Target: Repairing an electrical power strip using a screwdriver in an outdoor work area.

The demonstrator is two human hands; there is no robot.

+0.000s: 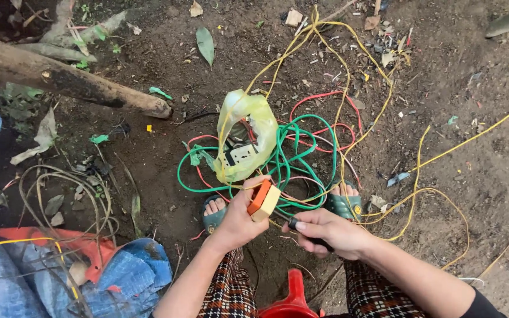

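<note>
**Hands on plug block and tool, wire tangle just ahead**

Nearest you: red plastic container [293, 300] between your knees, only its rim and handle in view, contents can't tell.

Your left hand [240, 221] is curled shut around an orange-and-cream plug block [264, 200], thumb on top, block tilted up toward the wires. Your right hand [331, 232] is closed in a fist on a dark-handled tool [294, 224]; only the handle end shows past the fingers, tip hidden. The tool end sits just beside the block, hands close but not touching.

Your sandalled feet sit either side: left sandal [213, 213], right sandal [345, 203], both on bare dirt, wires running over the right one.

Just beyond the block: yellow-green plastic bag [244, 138], open and crumpled, holding a white socket unit [241, 154]. Green wire [301, 159] loops around and under the bag, red wire [325, 115] behind it, yellow wire [349, 65] running farther out.

Left side: blue tarp [131, 274] with orange cloth, then a log [66, 79] farther back.
</note>
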